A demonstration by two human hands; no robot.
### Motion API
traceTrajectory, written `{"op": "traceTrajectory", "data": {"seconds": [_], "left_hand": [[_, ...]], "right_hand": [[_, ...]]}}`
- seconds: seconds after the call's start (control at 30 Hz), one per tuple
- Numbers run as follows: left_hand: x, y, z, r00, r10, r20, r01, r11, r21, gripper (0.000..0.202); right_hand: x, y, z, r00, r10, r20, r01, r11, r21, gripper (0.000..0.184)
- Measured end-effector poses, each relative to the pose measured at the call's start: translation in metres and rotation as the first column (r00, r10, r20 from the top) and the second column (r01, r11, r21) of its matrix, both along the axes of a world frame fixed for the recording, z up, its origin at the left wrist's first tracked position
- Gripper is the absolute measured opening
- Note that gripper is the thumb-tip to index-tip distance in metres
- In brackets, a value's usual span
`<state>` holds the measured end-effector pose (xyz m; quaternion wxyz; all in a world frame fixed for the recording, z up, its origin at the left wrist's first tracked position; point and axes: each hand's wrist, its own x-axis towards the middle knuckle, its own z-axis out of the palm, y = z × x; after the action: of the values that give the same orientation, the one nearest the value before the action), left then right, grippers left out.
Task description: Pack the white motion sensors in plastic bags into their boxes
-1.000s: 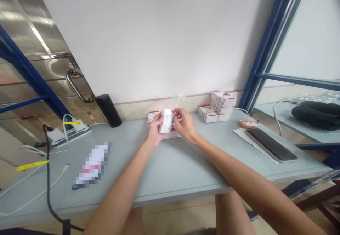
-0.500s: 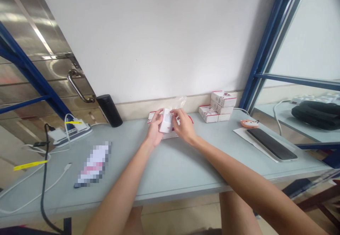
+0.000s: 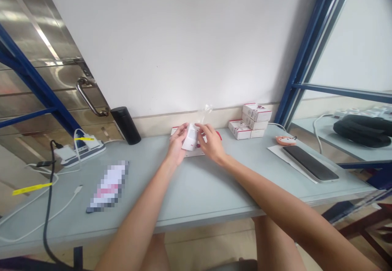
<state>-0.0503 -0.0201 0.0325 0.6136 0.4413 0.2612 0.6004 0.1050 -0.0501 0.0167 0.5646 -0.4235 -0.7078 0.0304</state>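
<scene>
We see the left hand [image 3: 177, 144] grasping the white device [image 3: 189, 139], its fingers wrapped along the 9 o'clock edge. Taking the device as the middle of our clock face, its top leans towards 1 o'clock, and its printed face, with a darker window, is turned to us. The right hand [image 3: 212, 144] is at the device's 2 o'clock edge with its fingers bent; we cannot tell whether they pinch it or only rest there.

A clear bag [image 3: 208, 109] shows between 1 and 2 o'clock, beyond the fingertips. Behind and below the device we see a red-and-white box [image 3: 196, 153] on the table [image 3: 199, 197], mostly covered by the hands; we cannot tell if the two touch.

Just short of 3 o'clock, near the wall [image 3: 183, 46], we have a stepped pile of boxes [image 3: 256, 116]. Farther out at 3 o'clock lies an orange-and-white item [image 3: 286, 141], and just past it, the phone [image 3: 309, 163] partly covers the paper [image 3: 275, 153].

Just past 9 o'clock we see a black cylinder [image 3: 125, 126], slightly tilted in our view. Beyond it, just short of 9, sits the power strip [image 3: 84, 156]. At 8 o'clock lies a pixelated item [image 3: 108, 185], well apart from both hands.
</scene>
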Motion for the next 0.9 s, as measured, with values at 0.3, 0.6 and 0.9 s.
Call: {"op": "traceTrajectory", "data": {"seconds": [0.3,0.6,0.9], "left_hand": [[0.008,0.003,-0.01,0.979,0.057,-0.197,-0.035,0.993,0.112,0.057],[0.007,-0.003,0.0,0.966,0.202,-0.162,-0.189,0.978,0.092,0.054],[0.005,-0.006,0.004,0.984,0.177,0.037,-0.176,0.984,-0.021,0.049]], "right_hand": [[0.003,0.009,-0.006,1.0,-0.017,0.009,0.016,0.998,0.054,0.033],[-0.001,0.0,0.004,1.0,0.013,0.002,-0.013,0.996,0.091,0.027],[-0.002,-0.001,0.002,0.978,0.134,-0.158,-0.151,0.983,-0.1,0.028]]}}
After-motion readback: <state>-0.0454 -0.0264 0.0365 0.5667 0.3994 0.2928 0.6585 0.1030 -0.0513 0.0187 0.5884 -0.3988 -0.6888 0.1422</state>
